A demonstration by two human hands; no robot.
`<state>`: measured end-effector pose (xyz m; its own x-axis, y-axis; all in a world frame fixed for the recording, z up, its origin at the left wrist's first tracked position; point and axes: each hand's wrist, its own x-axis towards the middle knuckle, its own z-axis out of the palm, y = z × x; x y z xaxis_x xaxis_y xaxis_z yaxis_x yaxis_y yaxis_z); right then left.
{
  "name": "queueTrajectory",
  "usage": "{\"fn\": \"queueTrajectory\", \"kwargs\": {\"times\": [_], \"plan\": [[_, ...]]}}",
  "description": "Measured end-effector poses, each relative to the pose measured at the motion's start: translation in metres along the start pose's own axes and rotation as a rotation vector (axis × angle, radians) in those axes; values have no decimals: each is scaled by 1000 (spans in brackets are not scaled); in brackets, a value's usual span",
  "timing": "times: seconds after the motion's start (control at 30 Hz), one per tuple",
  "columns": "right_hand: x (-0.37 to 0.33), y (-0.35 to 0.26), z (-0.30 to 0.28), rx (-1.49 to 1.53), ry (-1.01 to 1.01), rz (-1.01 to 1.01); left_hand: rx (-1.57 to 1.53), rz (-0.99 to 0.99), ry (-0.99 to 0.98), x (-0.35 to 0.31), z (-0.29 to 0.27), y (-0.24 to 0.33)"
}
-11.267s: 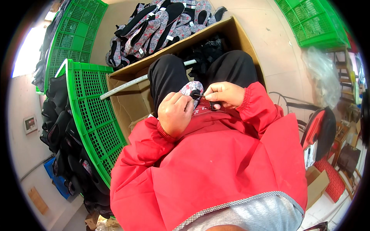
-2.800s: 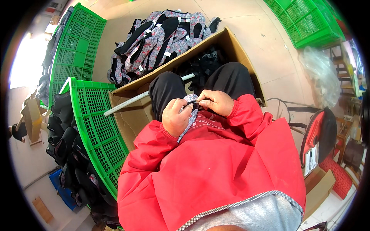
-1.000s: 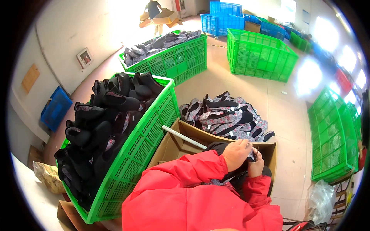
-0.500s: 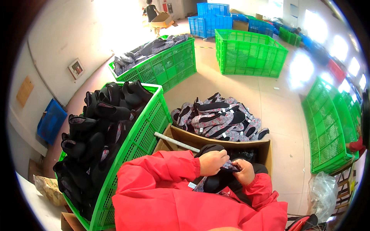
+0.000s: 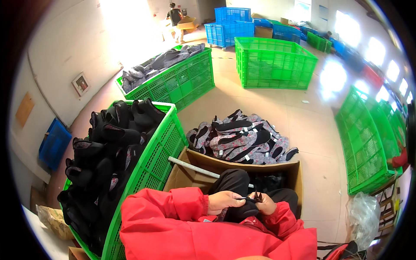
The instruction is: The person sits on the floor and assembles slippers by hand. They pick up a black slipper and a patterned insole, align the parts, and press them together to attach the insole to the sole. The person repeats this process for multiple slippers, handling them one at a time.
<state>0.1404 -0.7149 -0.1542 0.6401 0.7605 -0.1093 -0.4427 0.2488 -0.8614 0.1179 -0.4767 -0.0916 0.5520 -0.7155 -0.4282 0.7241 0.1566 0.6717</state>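
Note:
Over my lap, my left hand (image 5: 225, 202) pinches the edge of a black fabric shoe upper (image 5: 243, 209), its thumb and finger closed on it. Close beside it, my right hand (image 5: 267, 204) is closed round a small dark pointed tool, which looks like thread snips (image 5: 258, 196). The tips stand up next to the cloth edge. Part of the upper is hidden by my hands and red sleeves. Just beyond my knees is an open cardboard box (image 5: 286, 173) with dark items inside.
On my left stands a green crate (image 5: 167, 130) heaped with black shoe uppers (image 5: 108, 160). Grey floral pieces (image 5: 242, 138) lie piled past the box. A white bar (image 5: 193, 167) crosses the box corner. More green crates (image 5: 277, 65) stand beyond; a person (image 5: 175, 19) carries a carton far off.
My hands have lowered and turned the upper, so its floral side mostly no longer shows. The dark pointed tips now show at my right hand. The view has shifted slightly.

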Motion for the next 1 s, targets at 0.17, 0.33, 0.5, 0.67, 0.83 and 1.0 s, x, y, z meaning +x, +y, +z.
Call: {"fn": "queueTrajectory", "kwargs": {"times": [0.17, 0.33, 0.5, 0.67, 0.83, 1.0], "plan": [[-4, 16, -7, 123, -67, 60, -583, -192, -225, -16, 8, -2], [0, 25, 16, 296, -62, -18, -698, -122, -270, -18, -7, -39], [3, 36, 28, 441, 57, -72, -757, -27, -205, -23, -7, -28], [13, 65, 16, 407, 103, -109, -556, 402, -125, -29, -12, 10], [14, 81, 20, 349, 310, -66, -582, 799, -113, -25, -27, 40], [13, 54, 14, 320, 514, -235, -722, 659, 228, 2, -64, 20]]}}
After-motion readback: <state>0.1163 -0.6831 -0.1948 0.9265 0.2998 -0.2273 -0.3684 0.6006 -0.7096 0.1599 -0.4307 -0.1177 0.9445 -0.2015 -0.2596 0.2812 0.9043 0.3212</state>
